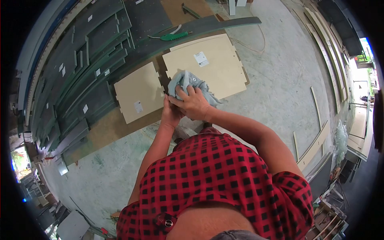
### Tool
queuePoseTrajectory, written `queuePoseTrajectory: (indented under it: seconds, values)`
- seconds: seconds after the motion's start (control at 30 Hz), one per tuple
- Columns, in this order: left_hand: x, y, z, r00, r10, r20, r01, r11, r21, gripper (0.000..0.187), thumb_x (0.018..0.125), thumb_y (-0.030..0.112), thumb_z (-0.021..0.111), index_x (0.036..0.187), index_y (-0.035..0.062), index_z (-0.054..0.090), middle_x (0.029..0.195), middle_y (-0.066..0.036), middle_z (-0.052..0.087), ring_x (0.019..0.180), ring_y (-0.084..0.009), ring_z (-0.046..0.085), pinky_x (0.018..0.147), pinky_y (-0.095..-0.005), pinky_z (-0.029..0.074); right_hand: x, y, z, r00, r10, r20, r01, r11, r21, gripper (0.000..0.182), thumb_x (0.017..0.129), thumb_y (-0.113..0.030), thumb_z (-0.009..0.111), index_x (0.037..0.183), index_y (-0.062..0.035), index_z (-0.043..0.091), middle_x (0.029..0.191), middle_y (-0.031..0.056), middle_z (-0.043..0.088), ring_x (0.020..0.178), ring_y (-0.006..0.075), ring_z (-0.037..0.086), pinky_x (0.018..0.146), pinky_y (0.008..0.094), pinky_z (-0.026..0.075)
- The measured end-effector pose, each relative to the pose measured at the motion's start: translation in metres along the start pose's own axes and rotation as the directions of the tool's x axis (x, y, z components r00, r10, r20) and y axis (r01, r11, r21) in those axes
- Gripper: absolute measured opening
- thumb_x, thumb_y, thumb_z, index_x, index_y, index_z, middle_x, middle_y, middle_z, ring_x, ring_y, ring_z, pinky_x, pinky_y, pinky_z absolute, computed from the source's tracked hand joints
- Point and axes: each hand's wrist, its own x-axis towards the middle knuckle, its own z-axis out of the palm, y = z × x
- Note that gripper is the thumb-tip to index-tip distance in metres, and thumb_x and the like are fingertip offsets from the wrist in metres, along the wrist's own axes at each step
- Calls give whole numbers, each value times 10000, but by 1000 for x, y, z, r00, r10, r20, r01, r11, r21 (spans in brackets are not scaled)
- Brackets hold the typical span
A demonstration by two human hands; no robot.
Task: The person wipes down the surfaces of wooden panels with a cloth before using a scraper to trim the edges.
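A crumpled light blue-grey rag (175, 85) is bunched in front of me, over the near left corner of a cream panel (222, 60). My right hand (194, 104) presses on the rag, with its fingers curled into the folds. Close against it, below and to the left, is my left hand (172, 114), closed, with one finger or the thumb pointing up beside the rag. What it grips is hidden by the right hand and the cloth. A smaller cream panel (136, 86) with a white label lies just left of both hands.
Several dark grey-green panels (92, 72) are stacked at the left on brown board (108, 130). A green-handled tool (174, 36) lies on a dark strip (224, 26) beyond the cream panels. Long pale strips (326, 44) lie at the right on the concrete floor (288, 80).
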Motion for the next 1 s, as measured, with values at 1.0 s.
queuePoseTrajectory:
  seconds: [1.0]
  values:
    - [9,-15,-2,975,148,-163,-71,913,402,389,853,263,643,1166,58,539,1009,-67,628,865,-187,645,631,-336,580,-8,61,-19,972,231,41,-227,970,-92,431,686,-246,657,1115,-262,613,1130,92,508,952,358,539,750,449,486]
